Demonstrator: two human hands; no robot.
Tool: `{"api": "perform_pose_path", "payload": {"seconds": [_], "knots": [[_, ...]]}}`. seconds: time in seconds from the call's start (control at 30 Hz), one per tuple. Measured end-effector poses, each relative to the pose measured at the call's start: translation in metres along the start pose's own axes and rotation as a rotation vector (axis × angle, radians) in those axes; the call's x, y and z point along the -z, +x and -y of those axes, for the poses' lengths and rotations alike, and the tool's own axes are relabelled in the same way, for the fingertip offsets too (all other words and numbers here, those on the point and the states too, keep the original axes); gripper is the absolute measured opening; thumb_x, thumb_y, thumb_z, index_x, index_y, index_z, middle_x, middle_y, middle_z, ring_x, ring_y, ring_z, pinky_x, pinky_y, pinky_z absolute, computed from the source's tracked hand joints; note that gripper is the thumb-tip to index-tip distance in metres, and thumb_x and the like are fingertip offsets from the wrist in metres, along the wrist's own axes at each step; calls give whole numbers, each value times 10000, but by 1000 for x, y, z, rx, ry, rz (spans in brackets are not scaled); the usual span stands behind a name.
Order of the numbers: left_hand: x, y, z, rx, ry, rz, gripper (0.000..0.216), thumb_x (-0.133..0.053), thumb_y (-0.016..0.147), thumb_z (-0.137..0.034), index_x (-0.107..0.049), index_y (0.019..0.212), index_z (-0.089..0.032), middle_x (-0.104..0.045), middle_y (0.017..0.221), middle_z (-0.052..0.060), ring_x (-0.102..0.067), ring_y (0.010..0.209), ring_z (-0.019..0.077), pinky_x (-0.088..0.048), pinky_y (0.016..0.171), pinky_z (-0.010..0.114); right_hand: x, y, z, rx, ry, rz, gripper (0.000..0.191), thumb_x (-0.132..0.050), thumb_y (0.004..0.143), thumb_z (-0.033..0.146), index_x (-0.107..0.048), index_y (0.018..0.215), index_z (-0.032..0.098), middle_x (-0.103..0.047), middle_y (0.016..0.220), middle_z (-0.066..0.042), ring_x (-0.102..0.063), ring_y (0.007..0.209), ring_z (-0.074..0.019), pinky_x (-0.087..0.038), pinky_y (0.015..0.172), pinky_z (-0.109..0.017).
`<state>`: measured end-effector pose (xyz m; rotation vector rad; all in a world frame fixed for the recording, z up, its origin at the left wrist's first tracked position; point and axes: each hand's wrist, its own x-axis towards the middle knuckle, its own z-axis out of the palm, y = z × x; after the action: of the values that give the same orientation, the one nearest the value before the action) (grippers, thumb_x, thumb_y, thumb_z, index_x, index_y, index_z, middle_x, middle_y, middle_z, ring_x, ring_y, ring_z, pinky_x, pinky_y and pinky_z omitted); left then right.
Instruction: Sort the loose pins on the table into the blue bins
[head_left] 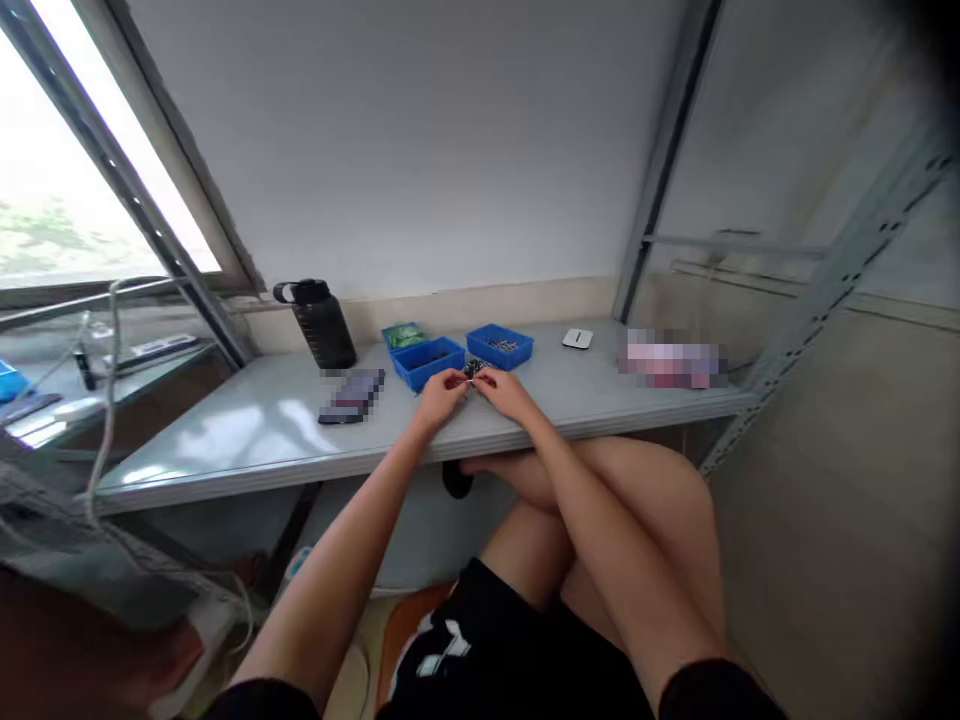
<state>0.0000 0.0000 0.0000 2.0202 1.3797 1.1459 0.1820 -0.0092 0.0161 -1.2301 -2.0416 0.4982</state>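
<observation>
My left hand [442, 393] and my right hand [501, 390] meet close together above the table [577, 400], fingers pinched. Between the fingertips shows a small, thin, pale piece, too small to name. Just behind my fingers lies a pile of small black and silvery parts [475, 367], partly hidden by the hands. A blue tray [427, 377] with dark contents stands beyond my left hand. Behind my right hand is a second blue tray [517, 360], which holds several thin, silvery metal pieces.
Left of the trays stand a dark water bottle [322, 325] and a phone-like flat object [351, 397], partly blurred. A green packet [406, 336] sits in another blue tray. To the right are a small white box [577, 339] and a blurred pink item [671, 362]. Metal posts flank the table.
</observation>
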Motion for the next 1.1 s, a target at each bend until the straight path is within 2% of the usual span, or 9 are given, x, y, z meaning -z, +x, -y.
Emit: {"api": "perform_pose_path", "payload": {"seconds": [0.13,0.23,0.33,0.4,0.5,0.7,0.8,0.9,1.1], "knots": [[-1,2,1,10,1,-40,303,-648,974,-340,-625,1221,-166,-663,1218,88,-680,1012,232,-594,855,436,5,7,2,-48,-33,-103,289,-597,994,378,-631,1177,158,-656,1160,-74,-657,993,-183,-575,879,-390],[-1,2,1,21,0,-51,304,-645,976,-341,-623,1225,-168,-661,1220,90,-680,1011,231,-595,852,434,24,23,-6,-157,-76,-255,303,-593,995,383,-623,1198,161,-646,1189,-81,-650,1029,-195,-567,903,-409],[-1,0,1,22,-4,-19,283,-641,978,-344,-635,1200,-169,-671,1201,85,-681,1003,226,-591,858,432,42,34,-18,-248,-105,-386,320,-594,993,388,-614,1216,161,-638,1208,-86,-645,1049,-205,-563,913,-420],[-1,-2,-1,16,-15,24,279,-638,980,-348,-638,1195,-170,-672,1201,85,-680,1007,227,-589,864,434,46,33,-25,-262,-111,-436,319,-597,991,385,-613,1218,161,-638,1205,-85,-646,1042,-203,-566,906,-416],[3,-3,-6,-5,-49,143,294,-639,979,-349,-631,1210,-168,-668,1210,87,-679,1018,233,-587,870,442,40,23,-26,-187,-116,-487,317,-597,992,382,-611,1214,156,-643,1179,-80,-651,1016,-197,-568,891,-409],[32,0,-21,-73,-107,537,289,-657,970,-333,-640,1206,-167,-676,1214,88,-685,1030,235,-592,879,448,25,3,-9,149,-149,-483,290,-592,991,401,-628,1151,162,-657,1090,-59,-646,925,-165,-564,854,-372],[47,0,-26,-91,-81,617,328,-658,970,-334,-621,1253,-172,-674,1223,91,-690,1022,236,-598,869,447,24,-2,-3,213,-176,-490,287,-592,990,403,-627,1136,159,-655,1066,-55,-642,912,-163,-560,853,-372],[50,1,-26,-100,-11,563,330,-656,971,-335,-617,1256,-172,-673,1218,90,-690,1015,234,-599,862,443,22,-5,1,242,-205,-474,271,-586,994,386,-628,1138,160,-656,1095,-62,-645,953,-173,-560,873,-382],[27,-2,-16,-97,222,261,300,-642,976,-346,-629,1220,-173,-656,1243,91,-667,1058,246,-573,905,465,15,-11,10,250,-286,-310,264,-592,995,369,-636,1159,167,-656,1157,-73,-647,1029,-190,-559,919,-406]]}}
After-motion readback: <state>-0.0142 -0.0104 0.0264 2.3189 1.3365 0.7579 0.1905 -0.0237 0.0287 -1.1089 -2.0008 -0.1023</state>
